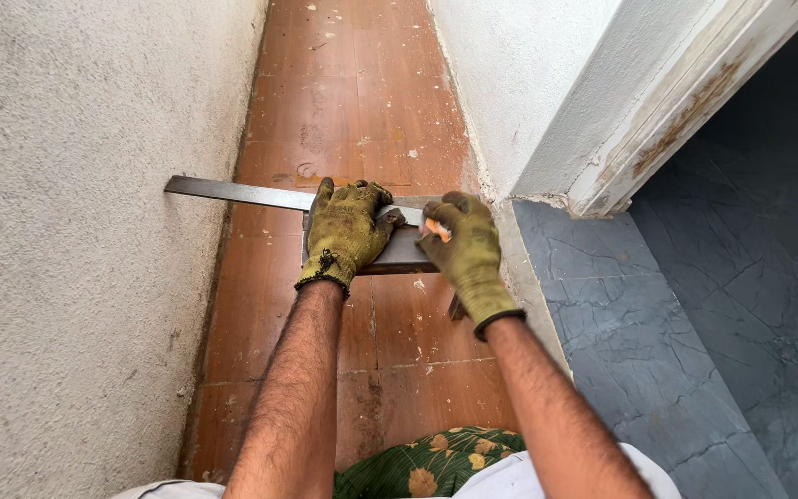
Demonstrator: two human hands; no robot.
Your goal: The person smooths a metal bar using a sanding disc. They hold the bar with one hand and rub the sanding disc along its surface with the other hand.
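— Nearest, what is seen at six o'clock?

— Only a green leaf-patterned cloth (436, 462) over the lap, with two bare forearms reaching out from it across the brown tiled floor (353, 111).

— And further out, what is held?

— A long flat metal straightedge (233, 192) is laid across the floor, its far end touching the rough plastered wall (66, 231) at nine o'clock and its other end reaching toward the white wall corner (528, 139) at one o'clock. A darker metal plate (404, 254) seems to be lying just under it; what that is cannot be told for sure.

— How are the hands set?

— The left hand (344, 231), in a worn yellow-green glove, is pressed palm-down on the metal near its middle, fingers spread flat rather than wrapped round. The right hand (468, 249) is curled closed on a small orange marker (438, 229), whose tip is held against the steel.

— How would the straightedge be judged to handle?

— Stiff, smooth and fairly heavy, it would seem; slipping on the tile is likely unless weight is kept on it from above, near the centre. Its thin edges are best avoided.

— Beyond, at three o'clock?

— Grey marbled tiles (695, 305) beside a chipped door frame (685, 111).
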